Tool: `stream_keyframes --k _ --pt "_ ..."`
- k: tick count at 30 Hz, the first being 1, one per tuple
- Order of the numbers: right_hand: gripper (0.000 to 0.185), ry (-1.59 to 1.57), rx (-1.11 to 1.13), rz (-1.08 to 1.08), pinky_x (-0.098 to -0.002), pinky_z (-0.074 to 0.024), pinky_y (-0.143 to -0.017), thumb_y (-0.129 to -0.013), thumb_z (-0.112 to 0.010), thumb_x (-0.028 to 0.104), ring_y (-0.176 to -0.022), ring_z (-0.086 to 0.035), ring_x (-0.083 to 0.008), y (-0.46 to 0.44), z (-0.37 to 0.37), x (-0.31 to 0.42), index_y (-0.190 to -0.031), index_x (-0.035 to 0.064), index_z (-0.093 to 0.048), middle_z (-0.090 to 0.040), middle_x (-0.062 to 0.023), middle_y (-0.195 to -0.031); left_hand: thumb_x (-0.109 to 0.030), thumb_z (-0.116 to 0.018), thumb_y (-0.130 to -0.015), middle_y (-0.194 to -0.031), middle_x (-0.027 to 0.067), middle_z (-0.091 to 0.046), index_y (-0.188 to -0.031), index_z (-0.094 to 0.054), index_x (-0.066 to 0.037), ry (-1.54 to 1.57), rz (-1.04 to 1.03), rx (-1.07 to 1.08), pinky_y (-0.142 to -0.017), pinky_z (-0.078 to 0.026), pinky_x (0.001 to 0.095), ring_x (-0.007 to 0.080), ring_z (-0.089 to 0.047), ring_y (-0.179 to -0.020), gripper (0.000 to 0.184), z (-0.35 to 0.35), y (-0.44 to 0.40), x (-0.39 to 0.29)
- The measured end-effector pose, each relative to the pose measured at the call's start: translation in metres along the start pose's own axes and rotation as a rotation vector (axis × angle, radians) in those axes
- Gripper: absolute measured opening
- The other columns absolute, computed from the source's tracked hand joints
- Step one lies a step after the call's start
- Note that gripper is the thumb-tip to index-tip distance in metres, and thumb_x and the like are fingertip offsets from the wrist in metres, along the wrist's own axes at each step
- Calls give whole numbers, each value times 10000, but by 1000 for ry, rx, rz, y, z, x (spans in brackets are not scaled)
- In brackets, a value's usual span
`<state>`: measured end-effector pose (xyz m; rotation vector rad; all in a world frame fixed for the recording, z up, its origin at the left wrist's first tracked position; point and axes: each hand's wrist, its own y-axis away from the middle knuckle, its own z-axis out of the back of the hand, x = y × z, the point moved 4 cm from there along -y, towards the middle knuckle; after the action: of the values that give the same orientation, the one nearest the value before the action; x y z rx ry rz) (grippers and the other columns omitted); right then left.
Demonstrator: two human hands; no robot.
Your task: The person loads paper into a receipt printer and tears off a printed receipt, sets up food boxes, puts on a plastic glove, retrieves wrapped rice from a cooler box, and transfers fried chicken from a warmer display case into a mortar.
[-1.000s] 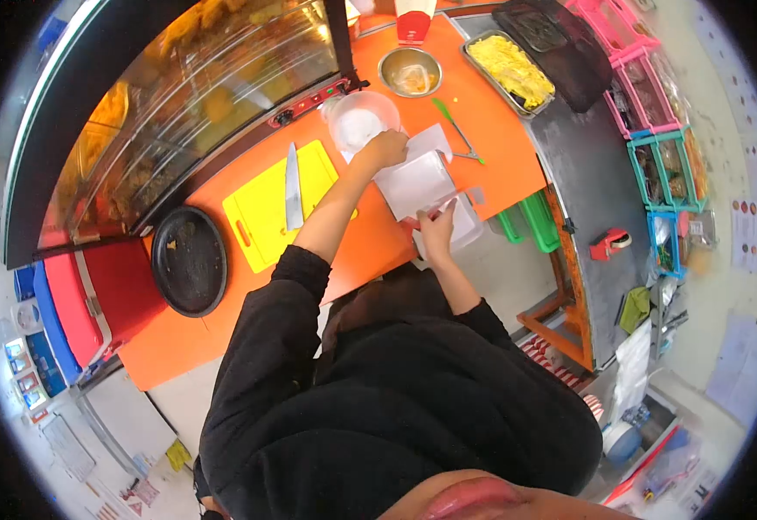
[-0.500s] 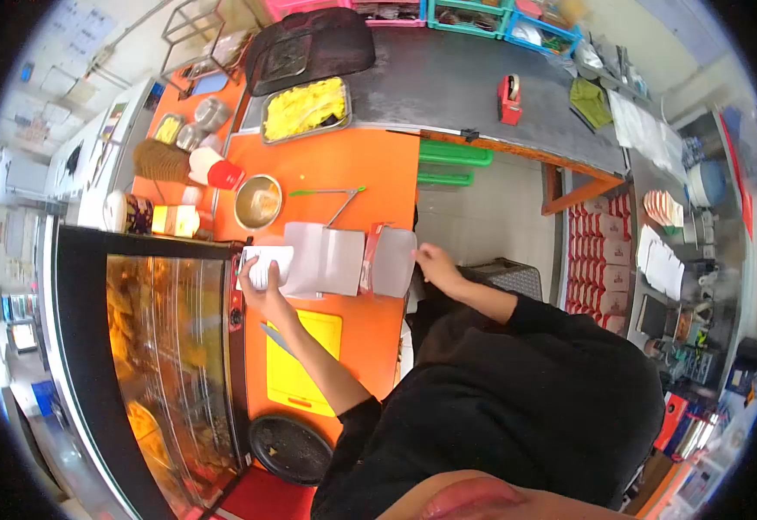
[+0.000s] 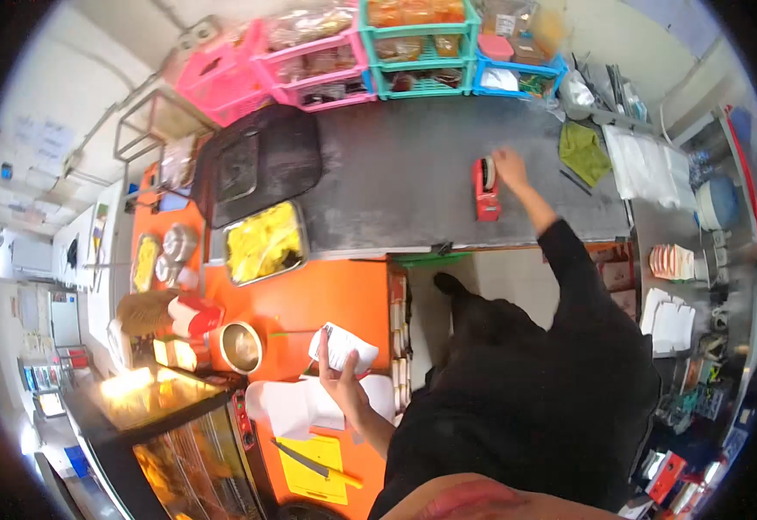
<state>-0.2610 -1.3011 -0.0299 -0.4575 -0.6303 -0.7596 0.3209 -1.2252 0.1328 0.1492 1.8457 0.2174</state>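
My left hand (image 3: 348,387) grips a white printed paper slip (image 3: 340,348) between thumb and fingers, above the orange table. On the dark worktop stands a red tape dispenser (image 3: 487,204) with a roll of tape in it. The bent fingers of my right hand (image 3: 510,168) are closed at its tape roll; any tape end between them is too small to make out. Below my left hand, white open paper packaging (image 3: 283,407) lies on the orange table, partly hidden by that hand. A knife (image 3: 313,461) with a yellow handle rests on a yellow cutting board (image 3: 296,485).
A metal tray (image 3: 266,276) of yellow food stands at the worktop's edge, near a black lid (image 3: 296,173). A steel bowl (image 3: 242,347) and a lit glass display case (image 3: 197,459) are at left. Coloured baskets (image 3: 422,78) line the back; a green cloth (image 3: 583,154) lies at right.
My right hand has left the white and red packaging and reached out to the tape dispenser. My left hand still holds the paper slip. The view has shifted towards the dark worktop.
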Motion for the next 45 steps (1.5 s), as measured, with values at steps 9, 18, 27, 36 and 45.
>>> stream_keyframes --k 9,18,27,36,45 --pt "419 501 66 -275 -432 -473 -890 -777 -629 322 -1041 -583 -380 -208 2 -212 -1032 -10 -616 -622 -220 -1091 67 -595 -797 -1277 106 -518 -1379 -428 -12 94 171 -153 -836 -508 301 186 -563 -1038 612 -106 -76 49" --pt "369 311 -204 -581 -426 -509 -819 -750 -689 337 -942 -630 -332 -279 5 -319 -900 2 -655 -640 -196 -1057 -22 -585 -814 -1231 112 -551 -1346 -467 1 103 357 -204 -824 -500 290 189 -575 -999 546 -184 -143 96" --pt "177 -1476 -334 -527 -420 -462 -953 -808 -527 89 -1085 -570 -273 -169 55 -198 -923 5 -632 -616 -165 -1152 -66 -592 -825 -1211 109 -552 -1344 -460 8 70 623 -70 -881 -476 325 188 -567 -1029 541 -303 -157 157" --pt "391 -24 -260 -381 -333 -502 -805 -946 -510 288 -944 -644 -242 -330 220 -238 -1006 -77 -638 -661 -208 -978 -10 -563 -826 -1134 109 -588 -1301 -492 37 63 645 11 -841 -496 311 185 -585 -985 482 -316 -168 162" --pt "518 320 41 170 -427 -497 -815 -788 -683 405 -931 -621 -358 -295 -4 -117 -1006 -57 -598 -639 -223 -1007 -17 -583 -815 -1200 134 -558 -1313 -476 41 74 537 -90 -885 -483 331 211 -569 -1041 513 -300 -161 150"
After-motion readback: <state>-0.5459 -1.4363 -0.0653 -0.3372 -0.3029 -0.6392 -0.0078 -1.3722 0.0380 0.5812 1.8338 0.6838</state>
